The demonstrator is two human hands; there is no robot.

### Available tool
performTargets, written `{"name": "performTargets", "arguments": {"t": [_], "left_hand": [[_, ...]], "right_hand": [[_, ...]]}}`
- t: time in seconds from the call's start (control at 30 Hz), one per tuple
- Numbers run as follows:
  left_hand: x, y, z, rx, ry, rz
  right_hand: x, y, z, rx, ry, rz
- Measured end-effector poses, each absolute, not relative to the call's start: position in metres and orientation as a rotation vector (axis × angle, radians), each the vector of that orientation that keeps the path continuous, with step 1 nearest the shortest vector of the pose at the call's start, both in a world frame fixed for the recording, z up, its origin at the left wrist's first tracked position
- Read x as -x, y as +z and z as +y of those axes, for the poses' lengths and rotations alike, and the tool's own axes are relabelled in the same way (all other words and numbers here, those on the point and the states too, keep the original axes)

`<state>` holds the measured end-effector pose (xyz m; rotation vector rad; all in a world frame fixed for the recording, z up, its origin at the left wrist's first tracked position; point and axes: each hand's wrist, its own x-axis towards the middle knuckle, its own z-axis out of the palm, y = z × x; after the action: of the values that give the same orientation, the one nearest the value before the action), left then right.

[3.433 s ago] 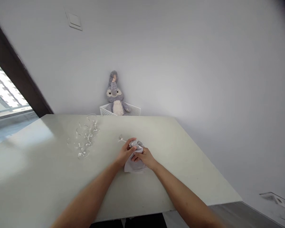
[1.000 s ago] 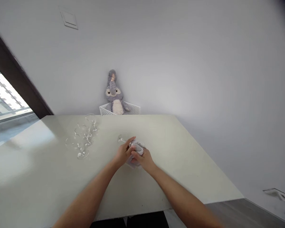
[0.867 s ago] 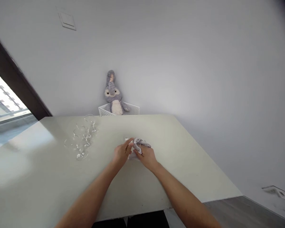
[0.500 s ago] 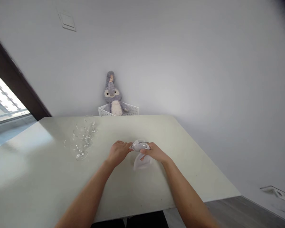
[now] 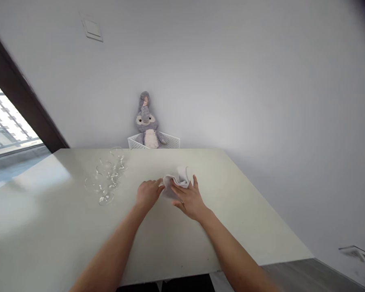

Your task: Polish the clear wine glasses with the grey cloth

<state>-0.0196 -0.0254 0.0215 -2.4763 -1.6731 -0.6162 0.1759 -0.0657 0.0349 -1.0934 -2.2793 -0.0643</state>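
My left hand (image 5: 149,195) is closed in a pinch at the left end of a stemmed glass (image 5: 162,182). Most of that clear glass is hidden by fingers and cloth. A white cloth (image 5: 183,175) lies bunched around and over it, one flap standing up at the back. My right hand (image 5: 191,199) has its fingers stretched and spread, thumb apart, with the fingertips pressed into the cloth's folds. Left of my hands, several clear stemmed glasses (image 5: 106,198) stand upright in a close group.
The pale glossy table (image 5: 237,227) reaches to the wall. Behind its far edge, a grey plush toy (image 5: 151,138) sits in a white perforated basket (image 5: 172,141). A dark-framed window (image 5: 12,117) is at the left.
My right hand has let go of its grip around the wrapped glass and spread its fingers over the cloth. The cloth's hanging part has swung up toward the back. My left hand keeps its pinch.
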Motion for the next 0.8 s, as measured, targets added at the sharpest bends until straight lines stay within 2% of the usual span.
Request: {"name": "performTargets", "arguments": {"t": [0.1,0.2,0.3,0.37,0.43,0.53,0.6,0.8], "left_hand": [[0.009,0.014,-0.029,2.636,-0.622,-1.323],[0.002,0.009,-0.033,2.706,-0.634,-1.029],[-0.002,0.007,-0.036,2.715,-0.659,-0.908],[-0.004,0.006,-0.037,2.717,-0.725,-0.946],[-0.006,0.003,-0.037,2.712,-0.809,-1.051],[-0.012,-0.001,-0.038,2.65,-0.948,-1.27],[-0.016,-0.002,-0.04,2.582,-1.024,-1.423],[-0.03,0.001,-0.049,2.436,-1.23,-1.637]], "right_hand": [[-0.166,0.033,-0.067,1.13,-0.058,-2.236],[-0.172,0.03,-0.059,1.239,0.163,-2.108],[-0.189,0.029,-0.047,1.303,0.738,-1.867],[-0.198,0.028,-0.04,1.242,1.19,-1.539],[-0.2,0.026,-0.036,1.111,1.471,-1.103],[-0.187,0.023,-0.034,0.895,1.541,-0.568],[-0.172,0.022,-0.037,0.76,1.528,-0.409],[-0.131,0.015,-0.06,0.579,1.436,-0.634]]}}
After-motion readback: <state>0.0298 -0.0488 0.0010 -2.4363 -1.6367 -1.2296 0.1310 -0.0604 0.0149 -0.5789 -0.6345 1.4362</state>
